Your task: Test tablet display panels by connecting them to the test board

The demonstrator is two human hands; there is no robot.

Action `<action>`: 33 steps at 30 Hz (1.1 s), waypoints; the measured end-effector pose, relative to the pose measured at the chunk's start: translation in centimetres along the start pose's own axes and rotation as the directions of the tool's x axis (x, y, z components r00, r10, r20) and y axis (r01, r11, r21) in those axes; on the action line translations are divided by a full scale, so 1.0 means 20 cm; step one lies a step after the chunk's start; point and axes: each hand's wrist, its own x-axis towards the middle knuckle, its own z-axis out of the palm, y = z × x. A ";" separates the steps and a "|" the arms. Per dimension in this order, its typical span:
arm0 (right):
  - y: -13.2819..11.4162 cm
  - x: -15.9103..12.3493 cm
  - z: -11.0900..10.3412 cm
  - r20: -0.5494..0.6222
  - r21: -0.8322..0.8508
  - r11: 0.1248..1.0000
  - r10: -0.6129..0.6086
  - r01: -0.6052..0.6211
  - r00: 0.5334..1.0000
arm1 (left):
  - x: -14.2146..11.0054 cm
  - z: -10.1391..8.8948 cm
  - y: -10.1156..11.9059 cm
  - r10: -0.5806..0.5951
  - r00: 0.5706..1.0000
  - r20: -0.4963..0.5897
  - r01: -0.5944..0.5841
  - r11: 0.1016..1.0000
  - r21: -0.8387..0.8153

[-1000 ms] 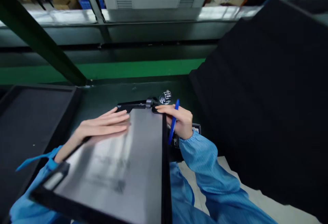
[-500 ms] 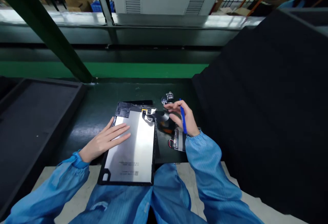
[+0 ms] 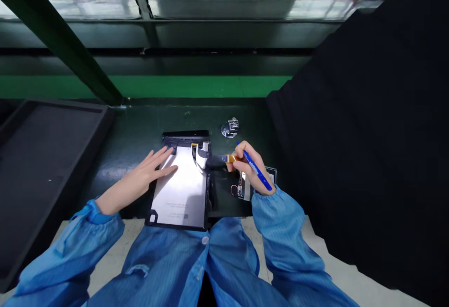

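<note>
Pinning the open black-framed tablet with its silver metal back plate (image 3: 180, 183) flat at the frame's centre, the left hand (image 3: 154, 169) lies spread and released on it, while the right hand (image 3: 247, 169) grasps a slim blue plastic pry tool (image 3: 257, 171) and pinches the orange-tipped flex ribbon (image 3: 224, 158) leading from the tablet's upper right corner. A gentle, level pull seems wise, since the ribbon looks fragile. Open room on the dark green bench (image 3: 140, 129) is narrow: a black tray (image 3: 52, 157) bounds the left, black cloth (image 3: 351, 134) the right, a small metal counter (image 3: 230, 127) sits just above.
</note>
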 end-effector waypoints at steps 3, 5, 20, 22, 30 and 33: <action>0.00 -0.02 0.07 -0.047 -0.035 0.999 0.002 -0.003 0.999 | 0.19 -0.05 0.15 -0.057 0.971 -0.231 0.020 0.987 -0.161; 0.01 -0.03 0.11 -0.041 -0.075 0.997 -0.015 0.012 0.999 | 0.32 -0.04 0.25 -0.165 0.942 -0.291 0.066 0.944 -0.322; 0.11 -0.05 0.19 0.015 -0.051 0.997 -0.060 0.061 0.998 | 0.50 0.05 0.34 -0.209 0.965 0.161 0.247 0.498 -0.831; 0.11 -0.05 0.20 -0.049 -0.036 0.998 -0.055 0.053 0.997 | 0.49 0.07 0.34 -0.233 0.957 0.175 0.267 0.455 -0.849; 0.11 -0.10 0.09 -0.477 -0.012 1.000 -0.029 0.026 0.879 | 0.07 0.10 0.31 0.026 0.972 -0.235 -0.134 0.878 -0.459; 0.14 -0.09 0.04 -0.504 -0.067 0.995 0.033 -0.077 0.863 | -0.06 0.33 0.27 0.231 0.969 -0.085 -0.215 0.963 0.165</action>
